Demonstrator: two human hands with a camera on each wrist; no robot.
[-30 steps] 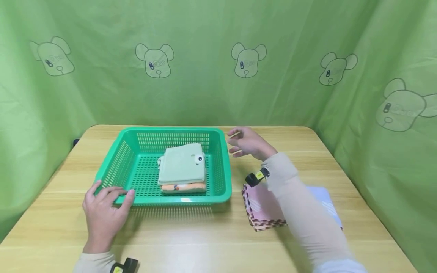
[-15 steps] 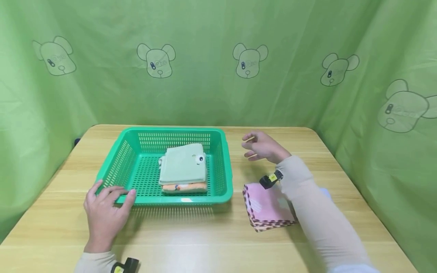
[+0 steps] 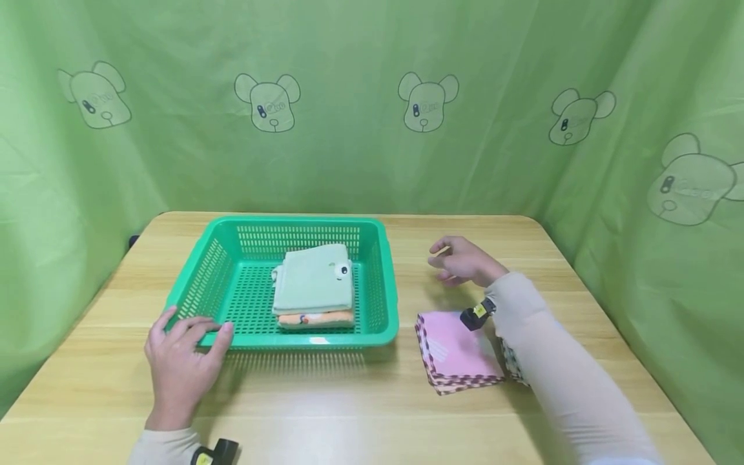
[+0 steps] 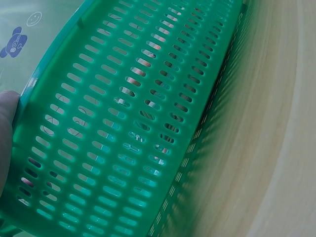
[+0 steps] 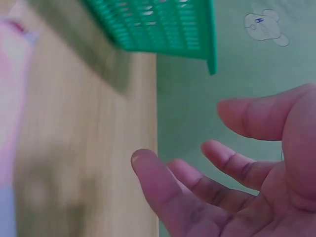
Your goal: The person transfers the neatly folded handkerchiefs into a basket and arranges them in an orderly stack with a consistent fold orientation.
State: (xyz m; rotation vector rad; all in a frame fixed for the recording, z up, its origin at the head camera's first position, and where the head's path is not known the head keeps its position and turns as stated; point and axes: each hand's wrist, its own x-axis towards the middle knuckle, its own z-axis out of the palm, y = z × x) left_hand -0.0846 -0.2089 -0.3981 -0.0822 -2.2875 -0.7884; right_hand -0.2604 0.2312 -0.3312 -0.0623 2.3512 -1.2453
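Note:
The green plastic basket (image 3: pixel 250 297) stands left of centre on the table. My left hand (image 3: pixel 180 368) grips its near left corner, with fingers over the rim; in the left wrist view the thumb (image 4: pixel 7 111) lies at the rim. Inside the basket, a folded pale green towel (image 3: pixel 310 281) with an eye design sits on a folded orange patterned towel (image 3: pixel 320 319). My right hand (image 3: pixel 463 260) hovers over the table to the basket's right, fingers loosely bent and holding nothing. Nearer to me lies a stack of folded pink towels (image 3: pixel 456 352) with brown checked edges.
Beside the pink stack, another folded cloth (image 3: pixel 511 361) is mostly hidden under my right forearm. The wooden table (image 3: pixel 325 413) has rounded far corners. Green curtains (image 3: pixel 349 148) printed with animal heads hang behind it and along both sides.
My right hand has moved away from the basket's right rim, to the right and slightly towards me, uncovering more of the pink towels. The left hand keeps its place at the corner.

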